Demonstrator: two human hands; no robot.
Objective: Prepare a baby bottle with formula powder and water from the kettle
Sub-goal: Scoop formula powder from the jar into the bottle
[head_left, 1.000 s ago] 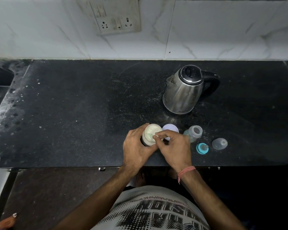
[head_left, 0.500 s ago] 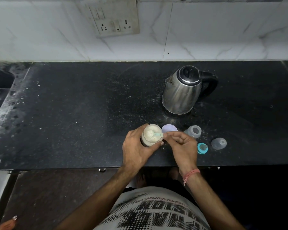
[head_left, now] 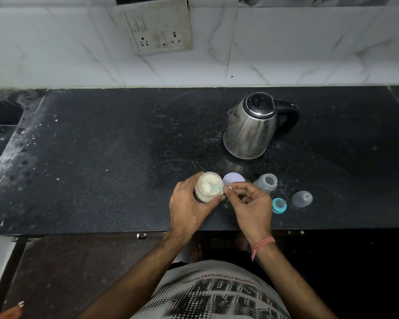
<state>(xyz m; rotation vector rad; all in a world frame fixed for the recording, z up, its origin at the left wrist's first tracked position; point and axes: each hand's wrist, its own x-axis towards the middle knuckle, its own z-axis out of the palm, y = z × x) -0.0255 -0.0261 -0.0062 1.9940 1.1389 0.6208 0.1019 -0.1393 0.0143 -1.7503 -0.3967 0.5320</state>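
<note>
- The black counter [head_left: 101, 157] is carrying everything; the steel kettle [head_left: 249, 130] is standing at the back, well apart from the hands.
- The left hand [head_left: 189, 206] is wrapping its fingers round the open formula jar [head_left: 209, 186], steadying it near the front edge.
- The right hand [head_left: 251, 203] is pinching a small teal scoop [head_left: 215, 188] that is dipping into the powder.
- The open baby bottle [head_left: 266, 182] is waiting just right of the lilac lid [head_left: 233, 179].
- Lifting the scoop level and slowly should be keeping powder off the counter.
- Compared with a second ago, the scoop is now showing inside the jar.
</note>
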